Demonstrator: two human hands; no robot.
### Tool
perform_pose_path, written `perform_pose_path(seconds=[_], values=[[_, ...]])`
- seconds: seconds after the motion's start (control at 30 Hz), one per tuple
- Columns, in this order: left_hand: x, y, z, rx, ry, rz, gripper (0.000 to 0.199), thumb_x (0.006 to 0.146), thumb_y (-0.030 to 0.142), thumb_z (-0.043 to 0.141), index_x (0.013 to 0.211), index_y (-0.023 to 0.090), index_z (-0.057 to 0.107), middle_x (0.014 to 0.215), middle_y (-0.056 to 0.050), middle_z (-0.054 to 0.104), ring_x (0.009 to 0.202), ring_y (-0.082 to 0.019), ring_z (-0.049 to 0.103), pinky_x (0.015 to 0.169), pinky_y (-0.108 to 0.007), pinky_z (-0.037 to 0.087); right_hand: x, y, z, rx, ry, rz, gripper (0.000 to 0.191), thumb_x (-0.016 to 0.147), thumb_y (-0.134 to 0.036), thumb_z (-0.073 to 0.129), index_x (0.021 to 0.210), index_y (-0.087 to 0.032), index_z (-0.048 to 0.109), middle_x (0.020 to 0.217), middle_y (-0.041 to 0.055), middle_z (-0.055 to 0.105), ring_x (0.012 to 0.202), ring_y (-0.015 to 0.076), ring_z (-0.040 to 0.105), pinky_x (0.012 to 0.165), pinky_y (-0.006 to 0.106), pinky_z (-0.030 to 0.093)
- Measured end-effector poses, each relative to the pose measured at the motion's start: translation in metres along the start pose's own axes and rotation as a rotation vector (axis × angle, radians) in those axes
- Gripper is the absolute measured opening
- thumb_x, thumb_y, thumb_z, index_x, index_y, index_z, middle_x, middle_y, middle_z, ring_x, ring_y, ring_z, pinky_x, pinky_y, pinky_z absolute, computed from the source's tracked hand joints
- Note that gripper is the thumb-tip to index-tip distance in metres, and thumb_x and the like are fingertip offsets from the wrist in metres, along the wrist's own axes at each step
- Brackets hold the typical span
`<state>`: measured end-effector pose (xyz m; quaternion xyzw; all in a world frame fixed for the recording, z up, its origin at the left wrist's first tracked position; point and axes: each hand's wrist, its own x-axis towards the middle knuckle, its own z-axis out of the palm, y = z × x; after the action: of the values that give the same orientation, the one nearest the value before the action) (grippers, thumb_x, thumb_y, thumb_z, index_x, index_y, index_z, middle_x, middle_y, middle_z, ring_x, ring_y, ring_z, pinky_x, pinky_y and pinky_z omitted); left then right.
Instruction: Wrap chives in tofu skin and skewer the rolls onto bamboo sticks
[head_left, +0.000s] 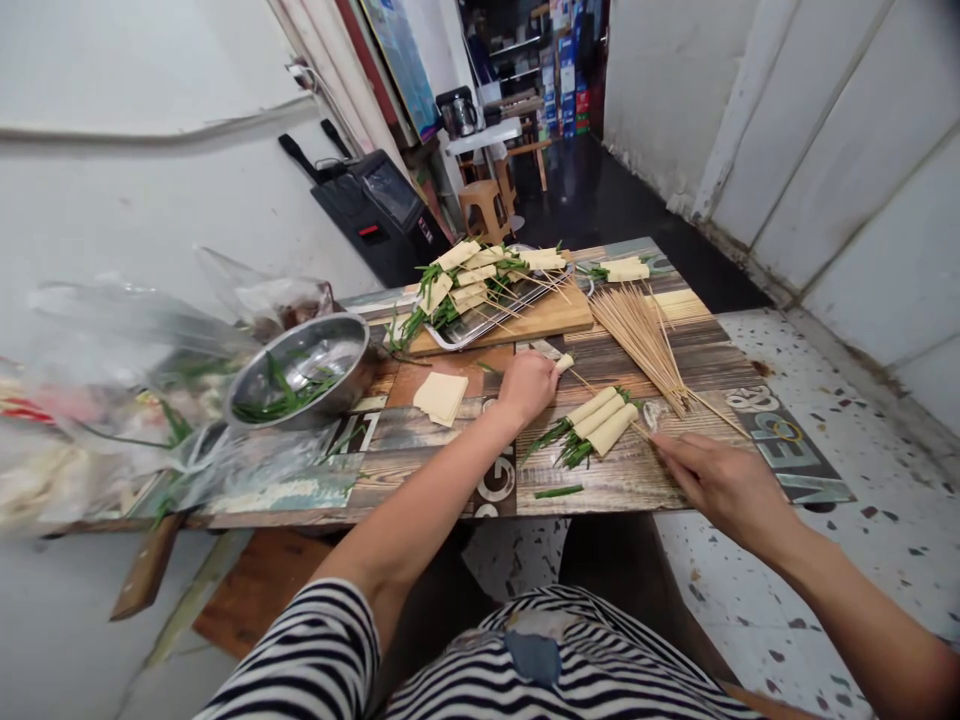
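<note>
I count three pale rolls (598,416) lying nearest me — a fourth roll (565,362) in my left fingers (545,373) — one stack of sheets (441,397), one steel bowl (346,388), one board (559,314), and more skewers (640,336) than I can number.

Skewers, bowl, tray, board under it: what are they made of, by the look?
Skewers: likely bamboo, unfinished; thin, straight, pale tan sticks.
Bowl: metal, probably stainless steel, shiny; bright highlights inside.
Tray: silvery metal, glossy; reflective floor, steel or aluminium unclear.
Board: seemingly wood, smooth; warm tan colour, though coating can't be told.
</note>
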<state>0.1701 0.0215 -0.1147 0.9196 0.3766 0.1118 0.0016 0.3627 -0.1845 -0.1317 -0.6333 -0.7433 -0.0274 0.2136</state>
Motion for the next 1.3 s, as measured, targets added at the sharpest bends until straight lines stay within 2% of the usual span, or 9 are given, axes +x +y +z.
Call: perform_pose_path(seconds=[0.33,0.5,0.67,0.9,1.07,1.3], values=[[0.002,0.001,-0.003,0.007,-0.030,0.024,0.027,0.090,0.023,0.051,0.075,0.013,0.070,0.080,-0.011,0.069,0.081,-0.021,0.061,0.080,-0.033,0.044,0.007,0.000,-0.001,-0.022,-0.006,-0.017,0.035,0.095,-0.028,0.038,0.104,-0.020,0.071,0.086,0.0070,0.073,0.069,0.0162,0.066,0.064,0.026,0.049],[0.003,-0.001,-0.002,-0.015,-0.040,0.035,0.026,0.090,0.024,0.051,0.080,0.012,0.071,0.082,-0.011,0.069,0.081,-0.021,0.061,0.079,-0.033,0.044,0.009,0.007,0.002,-0.007,-0.010,-0.037,0.035,0.095,-0.029,0.039,0.110,-0.020,0.069,0.088,0.0070,0.073,0.072,0.0170,0.066,0.068,0.027,0.050],[0.003,-0.003,-0.002,-0.051,-0.034,0.059,0.027,0.091,0.024,0.050,0.079,0.013,0.071,0.080,-0.011,0.069,0.080,-0.021,0.061,0.078,-0.033,0.043,0.013,0.010,0.002,0.026,-0.038,-0.050,0.036,0.095,-0.029,0.037,0.108,-0.020,0.069,0.087,0.0063,0.072,0.073,0.0155,0.065,0.067,0.026,0.049],[0.006,-0.008,-0.002,-0.101,-0.018,0.115,0.028,0.091,0.023,0.049,0.072,0.015,0.068,0.075,-0.008,0.067,0.075,-0.019,0.059,0.076,-0.031,0.042,0.022,0.005,0.000,-0.019,-0.097,-0.031,0.031,0.092,-0.024,0.040,0.105,-0.023,0.068,0.077,0.0038,0.067,0.069,0.0137,0.061,0.059,0.023,0.041],[0.006,-0.009,-0.003,-0.087,-0.027,0.142,0.027,0.090,0.022,0.050,0.069,0.016,0.066,0.073,-0.007,0.066,0.073,-0.017,0.057,0.074,-0.029,0.042,0.032,0.001,0.002,-0.157,-0.152,-0.050,0.030,0.091,-0.017,0.038,0.102,-0.018,0.066,0.071,0.0035,0.062,0.061,0.0135,0.055,0.053,0.026,0.032],[0.010,-0.014,-0.008,-0.150,-0.069,0.209,0.027,0.088,0.017,0.050,0.064,0.016,0.064,0.073,-0.007,0.067,0.075,-0.016,0.058,0.075,-0.027,0.043,0.068,-0.012,0.006,-0.250,-0.220,-0.077,0.029,0.088,-0.011,0.040,0.106,-0.012,0.063,0.092,0.0106,0.069,0.072,0.0175,0.060,0.056,0.028,0.032]])
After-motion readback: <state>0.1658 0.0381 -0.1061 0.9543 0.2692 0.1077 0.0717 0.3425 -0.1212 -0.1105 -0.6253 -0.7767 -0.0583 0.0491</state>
